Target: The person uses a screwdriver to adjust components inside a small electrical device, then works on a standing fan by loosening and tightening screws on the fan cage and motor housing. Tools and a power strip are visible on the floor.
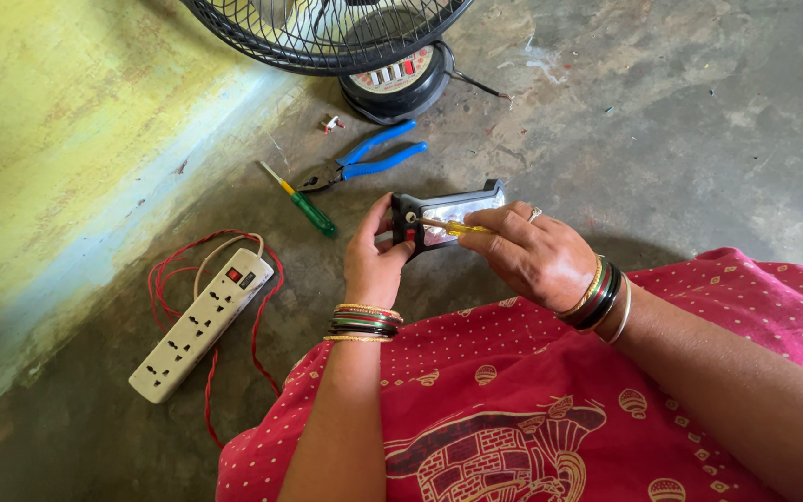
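Near the middle of the frame, my left hand is curling its fingers shut, thumb pointing up. My right hand is pinching closed just right of it, both bangled forearms rising from the bottom edge.

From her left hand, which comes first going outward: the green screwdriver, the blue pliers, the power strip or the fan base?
From the left hand, in the head view:
1. Green screwdriver, just up-left on the floor.
2. Blue pliers, beyond it, upward.
3. Power strip, off to the left.
4. Fan base, at the top.
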